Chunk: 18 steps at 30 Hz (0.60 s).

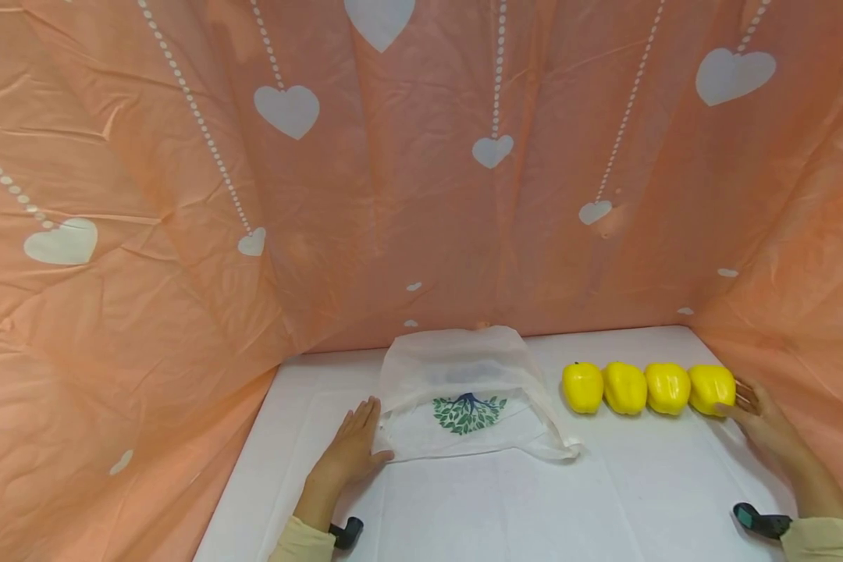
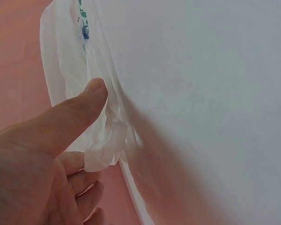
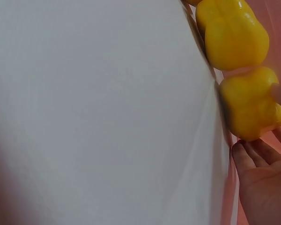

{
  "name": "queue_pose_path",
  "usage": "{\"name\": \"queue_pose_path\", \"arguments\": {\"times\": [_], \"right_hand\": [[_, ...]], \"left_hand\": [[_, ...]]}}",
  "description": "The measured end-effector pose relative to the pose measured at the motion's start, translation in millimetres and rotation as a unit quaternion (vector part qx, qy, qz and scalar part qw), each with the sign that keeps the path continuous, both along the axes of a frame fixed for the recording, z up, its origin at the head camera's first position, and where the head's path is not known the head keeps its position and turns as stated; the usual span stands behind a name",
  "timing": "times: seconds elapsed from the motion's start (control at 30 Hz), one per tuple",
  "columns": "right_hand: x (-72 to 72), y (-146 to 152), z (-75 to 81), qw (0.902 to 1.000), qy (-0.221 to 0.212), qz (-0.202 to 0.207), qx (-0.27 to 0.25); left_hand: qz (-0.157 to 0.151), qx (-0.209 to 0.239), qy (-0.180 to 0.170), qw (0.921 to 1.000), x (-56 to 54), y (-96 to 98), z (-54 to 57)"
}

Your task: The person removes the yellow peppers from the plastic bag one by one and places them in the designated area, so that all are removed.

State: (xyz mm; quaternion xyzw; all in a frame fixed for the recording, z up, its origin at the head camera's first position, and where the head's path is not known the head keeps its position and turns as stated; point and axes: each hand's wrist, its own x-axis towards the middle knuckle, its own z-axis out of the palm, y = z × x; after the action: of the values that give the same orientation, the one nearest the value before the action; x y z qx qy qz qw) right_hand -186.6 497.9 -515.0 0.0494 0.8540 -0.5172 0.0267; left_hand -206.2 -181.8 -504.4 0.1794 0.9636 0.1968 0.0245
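Note:
A thin white bag [image 1: 464, 449] with a green-leaved tree print lies on the white table. My left hand [image 1: 350, 446] rests at its left edge, fingers extended together and thumb by the near corner. In the left wrist view, the thumb [image 2: 79, 105] overlaps the crumpled bag edge [image 2: 105, 145]. Several yellow bell peppers stand in a row right of the bag. Beside the rightmost bell pepper [image 1: 711, 389] is my right hand [image 1: 762, 410], its fingers fairly straight along the right side and thumb at the front. The right wrist view has the fingertips right at this pepper [image 3: 250, 105].
The other bell peppers, from the left one [image 1: 582, 389] through the middle ones [image 1: 625, 389] to the third [image 1: 667, 389], sit close together. A peach curtain [image 1: 421, 195] with white hearts encloses the table [image 1: 506, 507] at the back and sides. Dark devices [image 1: 762, 521] are strapped at both wrists.

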Motion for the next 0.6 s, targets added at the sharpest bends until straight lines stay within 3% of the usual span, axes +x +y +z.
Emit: {"name": "queue_pose_path", "arguments": {"times": [0.3, 0.6], "right_hand": [[2.8, 0.4, -3.3, 1.0000, 0.007, -0.004, -0.003], [10.8, -0.8, 8.4, 1.0000, 0.004, -0.003, 0.000]], "left_hand": [[0.001, -0.005, -0.002, 1.0000, -2.5, -1.4, -4.1], [0.011, 0.007, -0.015, 0.9998, 0.1, -3.0, -0.3]]}}
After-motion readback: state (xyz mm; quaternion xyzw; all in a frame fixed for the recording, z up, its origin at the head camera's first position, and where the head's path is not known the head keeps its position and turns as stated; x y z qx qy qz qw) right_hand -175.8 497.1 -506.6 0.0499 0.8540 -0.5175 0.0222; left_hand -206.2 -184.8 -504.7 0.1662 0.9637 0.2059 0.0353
